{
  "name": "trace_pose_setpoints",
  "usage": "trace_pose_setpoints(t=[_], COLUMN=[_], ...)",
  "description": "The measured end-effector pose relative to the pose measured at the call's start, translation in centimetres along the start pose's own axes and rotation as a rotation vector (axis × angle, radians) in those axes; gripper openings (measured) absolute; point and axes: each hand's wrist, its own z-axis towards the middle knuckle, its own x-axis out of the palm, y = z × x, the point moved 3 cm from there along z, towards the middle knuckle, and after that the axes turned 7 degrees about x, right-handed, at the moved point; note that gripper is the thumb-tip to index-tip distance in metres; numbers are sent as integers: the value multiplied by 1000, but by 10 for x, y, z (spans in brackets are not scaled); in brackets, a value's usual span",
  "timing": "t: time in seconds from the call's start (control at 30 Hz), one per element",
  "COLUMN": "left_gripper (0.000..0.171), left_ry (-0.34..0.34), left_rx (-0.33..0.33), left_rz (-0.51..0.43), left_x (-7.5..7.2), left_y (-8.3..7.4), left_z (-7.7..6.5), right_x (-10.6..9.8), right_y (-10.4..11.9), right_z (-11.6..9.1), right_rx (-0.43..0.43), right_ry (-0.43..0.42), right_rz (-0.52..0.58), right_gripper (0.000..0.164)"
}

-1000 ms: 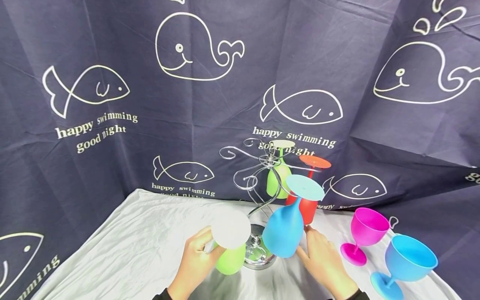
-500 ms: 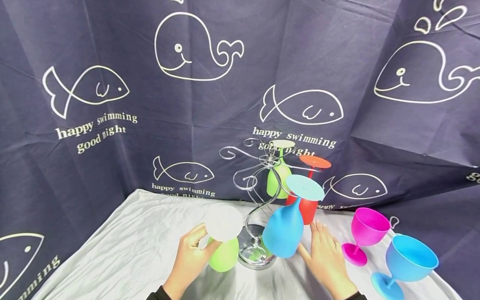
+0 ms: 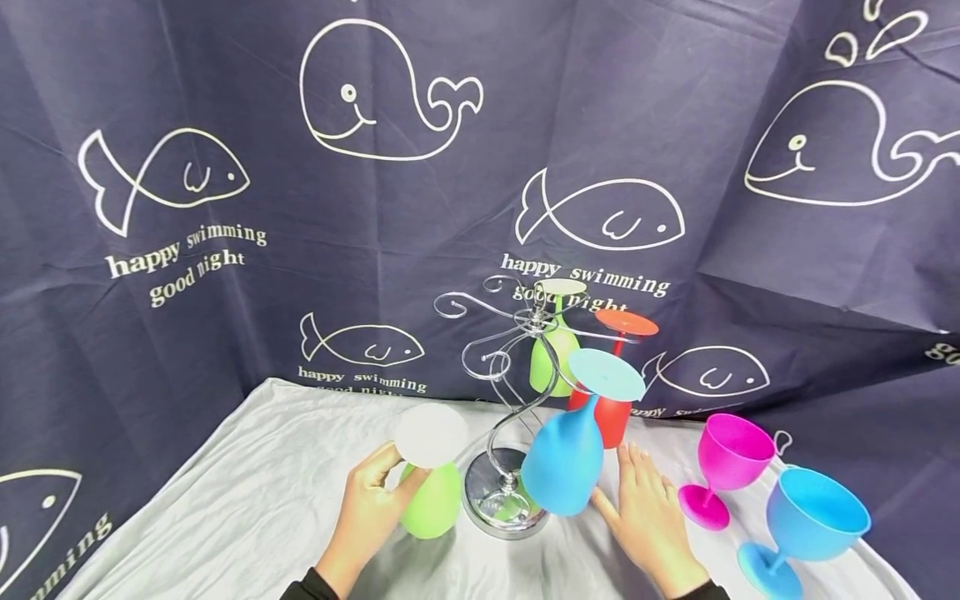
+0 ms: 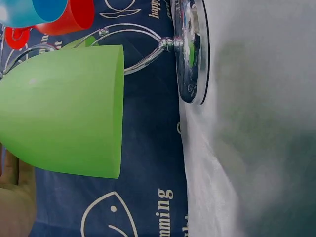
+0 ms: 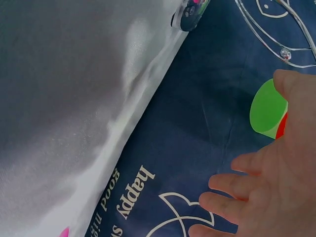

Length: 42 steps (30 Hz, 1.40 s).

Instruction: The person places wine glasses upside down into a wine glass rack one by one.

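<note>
While the green goblet hangs mouth-down above the bench, the left hand pinches it beneath its pale foot (the exact contact with the stem is hidden). Compared with 1 s ago, goblet and left hand have shifted left; the left edge of the base of the chrome rack, previously covered, now shows. Consequence: the goblet appears free of the rack, its weight borne by the left hand's grip alone.

3 goblets hang inverted from the rack: 1 blue goblet, 1 red goblet and 1 further green goblet. Beside the blue one lies the right hand, its grip spread and holding nothing; contact cannot be confirmed. Farther right, 1 magenta goblet and 1 light-blue goblet stand upright.
</note>
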Motion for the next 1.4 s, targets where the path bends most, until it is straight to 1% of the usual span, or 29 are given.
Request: trace_pose_setpoints(t=[0.13, 0.27, 0.37, 0.47, 0.6, 0.7, 0.77, 0.9, 1.0, 1.17, 1.3, 1.4], left_gripper=[31, 28, 25, 22, 15, 10, 8, 11, 17, 25, 30, 33], left_ry=[-21, -59, -100, -134, -175, -205, -217, -215, -202, -181, -159, -147], left_rx=[-44, -83, -73, -41, -12, -22, -41, -77, -96, -119, -142, -164], left_rz=[-22, -46, -60, -57, -22, -20, -7, 28, 55, 37, 32, 2], left_x=[-5, -12, -17, -20, -25, -28, -30, -31, -29, -20, -8, 3], left_y=[-1, 1, 4, 7, 13, 18, 21, 27, 33, 43, 51, 56], left_z=[6, 16, 27, 40, 60, 74, 83, 97, 107, 121, 133, 141], right_x=[1, 0, -1, -1, 0, 0, 0, -1, -1, -1, -1, 0], right_y=[0, 1, 2, 1, 1, 1, 1, 1, 1, 1, 1, 1], right_z=[0, -1, -2, -1, -1, -1, -1, -1, -1, -1, -1, -1], right_rx=[3, -5, -12, -16, -17, -17, -16, -7, -2, -3, -5, -9], right_ry=[14, 0, -15, -21, -25, -22, -13, 11, 22, 32, 29, 26], right_rz=[-9, -15, -13, -14, -12, -7, -6, -1, -1, 2, -1, -2], right_gripper=[80, 79, 78, 78, 78, 77, 77, 77, 78, 77, 77, 76])
